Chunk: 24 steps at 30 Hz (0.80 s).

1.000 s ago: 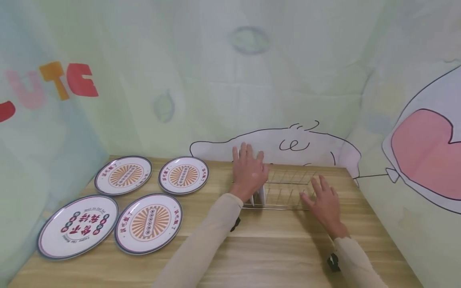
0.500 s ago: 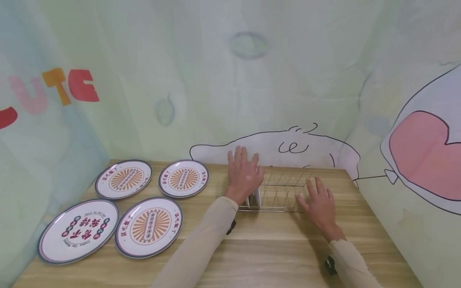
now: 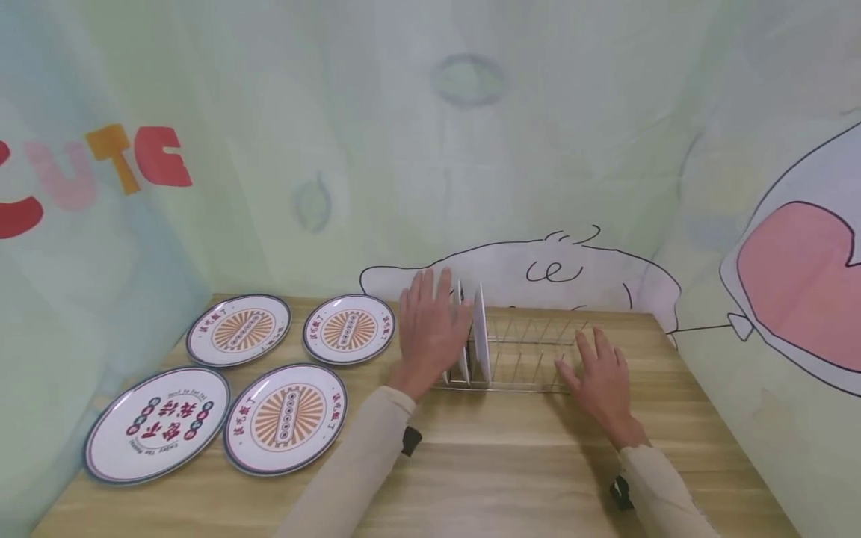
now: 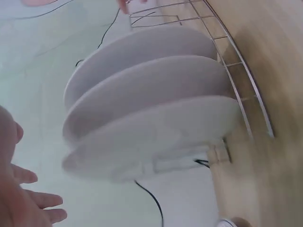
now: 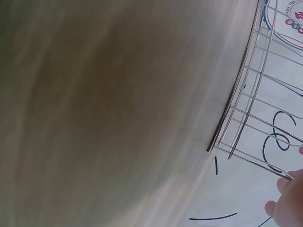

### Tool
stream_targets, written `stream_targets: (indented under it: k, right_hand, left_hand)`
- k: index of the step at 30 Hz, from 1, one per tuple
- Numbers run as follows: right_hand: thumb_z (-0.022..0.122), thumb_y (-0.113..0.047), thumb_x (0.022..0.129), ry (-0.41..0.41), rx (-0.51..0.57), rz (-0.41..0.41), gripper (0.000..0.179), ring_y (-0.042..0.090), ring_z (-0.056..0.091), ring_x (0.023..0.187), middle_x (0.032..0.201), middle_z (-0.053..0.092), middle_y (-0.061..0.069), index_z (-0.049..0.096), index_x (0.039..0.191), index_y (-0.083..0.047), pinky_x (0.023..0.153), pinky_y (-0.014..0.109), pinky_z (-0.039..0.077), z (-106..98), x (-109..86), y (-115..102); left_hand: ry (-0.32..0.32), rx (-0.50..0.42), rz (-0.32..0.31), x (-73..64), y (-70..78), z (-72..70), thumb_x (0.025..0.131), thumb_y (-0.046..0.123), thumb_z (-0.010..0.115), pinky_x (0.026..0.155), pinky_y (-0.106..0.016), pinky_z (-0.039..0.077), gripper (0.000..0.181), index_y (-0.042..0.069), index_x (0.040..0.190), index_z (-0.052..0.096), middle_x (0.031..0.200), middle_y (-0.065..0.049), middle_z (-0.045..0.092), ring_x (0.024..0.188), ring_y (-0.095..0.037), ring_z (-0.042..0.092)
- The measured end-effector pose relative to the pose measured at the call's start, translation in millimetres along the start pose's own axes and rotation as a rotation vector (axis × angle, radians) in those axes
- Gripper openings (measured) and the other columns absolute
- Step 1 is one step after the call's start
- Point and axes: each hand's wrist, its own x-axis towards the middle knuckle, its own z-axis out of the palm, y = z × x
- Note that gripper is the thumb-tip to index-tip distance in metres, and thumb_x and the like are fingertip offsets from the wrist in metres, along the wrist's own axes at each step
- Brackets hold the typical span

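A wire dish rack (image 3: 518, 388) stands at the back of the table. Three white plates sit upright in its left part; in the left wrist view I see the nearest plate (image 4: 156, 135), a middle plate (image 4: 147, 92) and a farther plate (image 4: 142, 54). My left hand (image 3: 430, 329), fingers extended, is just left of these plates, and the left wrist view shows it apart from them. My right hand (image 3: 603, 381) is at the rack's right end with fingers spread and relaxed. Its fingertips meet an end wire in the right wrist view; the exact contact is unclear.
On the table's left lie several flat plates: a large plate (image 3: 156, 426) with red lettering, a sunburst plate (image 3: 285, 418) beside it, and behind them another plate (image 3: 238, 330) and a smaller plate (image 3: 350, 329). Printed cloth walls (image 3: 377, 134) enclose the table (image 3: 504, 478).
My left hand has moved left off the upright plates, uncovering more of them. My right hand stays at the rack's right end. The head view has shifted slightly.
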Motion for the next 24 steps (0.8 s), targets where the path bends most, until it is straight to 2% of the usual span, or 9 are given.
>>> stream_targets:
  k: [2,5,8,10,12,14,16,19,24]
  right_hand:
    - [0.063,-0.040,0.081,0.009,-0.007,-0.001,0.065,0.043,0.038,0.125,0.137,0.040,0.029,0.046,0.132,-0.003,0.102,0.060,0.027,-1.0,0.9,1.6]
    - [0.063,-0.040,0.081,0.006,-0.006,-0.002,0.065,0.042,0.038,0.125,0.137,0.039,0.028,0.046,0.131,-0.003,0.102,0.060,0.027,-2.3,0.3,2.7]
    - [0.064,-0.040,0.080,0.013,-0.008,-0.005,0.065,0.042,0.039,0.124,0.136,0.040,0.027,0.047,0.130,-0.002,0.102,0.060,0.027,-2.6,-1.8,3.6]
    - [0.066,-0.039,0.079,0.025,-0.005,-0.010,0.066,0.042,0.040,0.124,0.136,0.041,0.027,0.048,0.130,-0.002,0.101,0.061,0.028,-2.8,-2.7,4.3]
    - [0.066,-0.039,0.078,0.034,-0.006,-0.019,0.066,0.042,0.041,0.123,0.136,0.041,0.027,0.048,0.129,-0.003,0.101,0.061,0.028,-2.5,-2.3,5.1]
    - [0.066,-0.039,0.078,0.038,-0.004,-0.023,0.065,0.041,0.041,0.123,0.137,0.041,0.026,0.048,0.130,-0.003,0.101,0.061,0.028,-2.3,-1.0,5.8]
    - [0.066,-0.040,0.078,0.040,-0.003,-0.027,0.066,0.041,0.041,0.124,0.138,0.040,0.025,0.048,0.130,-0.004,0.101,0.061,0.029,-2.2,0.8,6.1]
    - [0.066,-0.042,0.078,0.037,-0.010,-0.029,0.067,0.041,0.040,0.125,0.138,0.040,0.025,0.048,0.130,-0.004,0.101,0.060,0.029,-2.3,2.4,5.7]
    - [0.065,-0.042,0.078,0.029,-0.012,-0.023,0.067,0.041,0.040,0.125,0.138,0.039,0.026,0.047,0.130,-0.003,0.101,0.060,0.028,-2.8,2.7,5.7]
  left_hand:
    - [0.015,-0.064,-0.026,-7.9,-18.5,-8.8,0.094,0.047,0.036,0.114,-0.049,0.013,0.060,0.016,0.145,0.026,0.151,-0.013,0.026,0.141,-0.031,0.019]
    - [0.001,-0.076,-0.055,-20.4,-62.5,-20.3,0.094,0.042,0.041,0.112,-0.052,0.016,0.058,0.009,0.141,0.034,0.147,-0.017,0.031,0.138,-0.034,0.024]
    - [-0.116,0.012,-0.106,-32.3,-113.4,-35.1,0.092,0.034,0.047,0.108,-0.056,0.024,0.057,0.000,0.136,0.038,0.141,-0.025,0.037,0.131,-0.041,0.032]
    - [-0.237,0.114,-0.144,-38.9,-145.9,-47.7,0.089,0.032,0.052,0.099,-0.058,0.033,0.057,-0.006,0.130,0.043,0.130,-0.030,0.045,0.120,-0.045,0.042]
    - [-0.354,0.203,-0.192,-45.5,-173.9,-60.6,0.086,0.033,0.058,0.089,-0.059,0.040,0.060,-0.009,0.127,0.045,0.121,-0.032,0.050,0.109,-0.048,0.047]
    - [-0.439,0.269,-0.225,-51.7,-197.6,-71.3,0.081,0.036,0.064,0.081,-0.059,0.043,0.064,-0.011,0.123,0.047,0.113,-0.034,0.052,0.100,-0.049,0.051]
    - [-0.505,0.297,-0.267,-57.1,-215.9,-78.8,0.077,0.037,0.070,0.079,-0.061,0.042,0.070,-0.010,0.123,0.047,0.113,-0.034,0.053,0.099,-0.052,0.050]
    - [-0.578,0.278,-0.326,-64.4,-234.3,-82.4,0.072,0.035,0.075,0.085,-0.066,0.037,0.080,-0.010,0.129,0.041,0.124,-0.036,0.047,0.108,-0.054,0.045]
    - [-0.613,0.237,-0.378,-68.1,-245.3,-78.2,0.069,0.029,0.078,0.094,-0.065,0.032,0.087,-0.009,0.134,0.034,0.133,-0.035,0.038,0.118,-0.054,0.036]
